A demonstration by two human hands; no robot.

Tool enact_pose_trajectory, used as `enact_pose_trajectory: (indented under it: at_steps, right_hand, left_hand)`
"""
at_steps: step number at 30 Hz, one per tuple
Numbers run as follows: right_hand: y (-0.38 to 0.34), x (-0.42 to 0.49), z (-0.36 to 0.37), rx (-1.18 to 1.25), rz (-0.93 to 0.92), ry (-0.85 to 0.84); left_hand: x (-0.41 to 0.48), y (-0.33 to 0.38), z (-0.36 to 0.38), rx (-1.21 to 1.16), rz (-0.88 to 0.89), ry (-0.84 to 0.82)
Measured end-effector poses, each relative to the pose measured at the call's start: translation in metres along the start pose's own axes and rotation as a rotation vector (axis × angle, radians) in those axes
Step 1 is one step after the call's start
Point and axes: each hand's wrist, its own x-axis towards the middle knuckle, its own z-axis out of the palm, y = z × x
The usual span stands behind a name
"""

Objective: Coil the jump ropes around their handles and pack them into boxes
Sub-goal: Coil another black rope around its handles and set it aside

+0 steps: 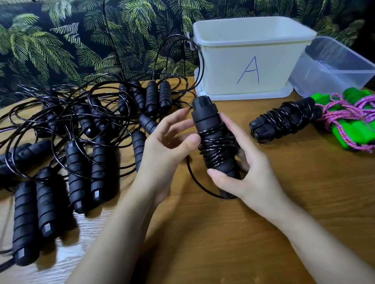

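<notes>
Two boxes stand at the table's (215, 243) far edge, right of the middle: box A (252, 65), white and upright, and just beside it on the right a clear box (336, 66), tilted. One bundle (215, 143) is in your hands above the middle of the table, standing nearly upright: black handles with black cord wound round their middle. Your right hand (248, 177) grips its lower end, thumb across the front and fingers behind. Your left hand (166, 148) is loosely spread, its thumb pressing on the coil, holding nothing. One loose cord (193, 178) curves from the bundle down to the table and under your right hand. One coiled rope (283, 118) lies near the right edge, touching the green ropes (363, 128), whose pink cord is wrapped round them; how many those are, you cannot tell. About fifteen black handles of the loose ropes (77, 141) cover the left half, their cords tangled, one looping up against box A. The table is light wood; behind its far edge runs a sofa (55, 40) with a palm-leaf print.
</notes>
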Motion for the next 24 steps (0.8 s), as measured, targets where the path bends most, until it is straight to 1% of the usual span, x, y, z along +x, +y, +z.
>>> enact_pose_trajectory:
  at_steps: [2, 3, 5, 7, 9, 12, 15, 18, 24]
  right_hand:
    - [-0.001, 0.000, -0.001, 0.051, 0.007, -0.057]
    - [-0.001, 0.000, -0.002, 0.074, 0.019, -0.083]
    - [0.000, 0.001, -0.003, 0.107, 0.040, -0.119]
    - [0.003, 0.002, -0.003, 0.079, 0.031, -0.104]
    - [0.005, 0.002, -0.001, -0.025, -0.027, -0.052]
    - [0.008, 0.003, 0.004, -0.213, -0.140, 0.003]
    - [0.009, 0.003, 0.009, -0.269, -0.136, 0.025]
    - [0.008, 0.003, 0.007, -0.188, -0.106, 0.022]
    - [-0.001, 0.003, -0.004, 0.184, 0.042, -0.035]
  left_hand:
    - [0.002, 0.000, -0.003, -0.098, -0.091, -0.091]
    - [0.003, 0.000, -0.004, -0.119, -0.108, -0.130]
    - [0.003, 0.000, -0.004, -0.122, -0.106, -0.175]
    - [0.002, 0.001, -0.005, -0.114, -0.108, -0.179]
    - [0.001, 0.002, -0.003, -0.095, -0.103, -0.146]
    - [-0.001, 0.003, 0.006, -0.023, -0.044, -0.016]
    - [-0.004, 0.003, 0.013, 0.056, 0.028, 0.049]
    - [-0.003, 0.002, 0.011, 0.084, 0.054, 0.064]
    - [-0.002, 0.003, 0.005, 0.062, 0.074, 0.078]
